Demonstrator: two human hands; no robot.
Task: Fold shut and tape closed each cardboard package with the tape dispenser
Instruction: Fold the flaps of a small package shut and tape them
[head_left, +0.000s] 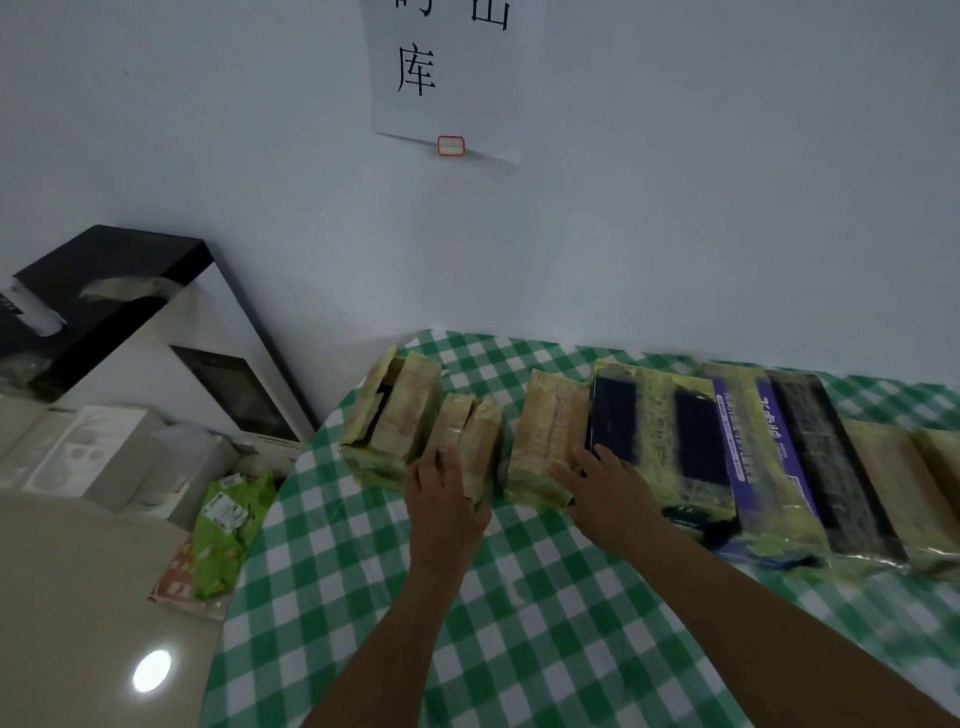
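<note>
A row of taped cardboard packages lines the far side of the green checked table (519, 597). My left hand (444, 493) lies on a small tan package (470, 436), fingers fairly straight over its near end. My right hand (605, 488) rests with spread fingers on the near end of another tan package (545, 441), beside a dark blue box wrapped in yellowish tape (660, 431). At the far left, one tan package (392, 410) shows a dark gap along its top. No tape dispenser is in view.
More packages run right: a purple and black box (795, 457) and tan ones (893, 467). On the floor to the left lie a green mailer bag (228, 530), white boxes (93, 452) and a black-and-white appliance (156, 332). A paper sign (447, 73) hangs on the wall.
</note>
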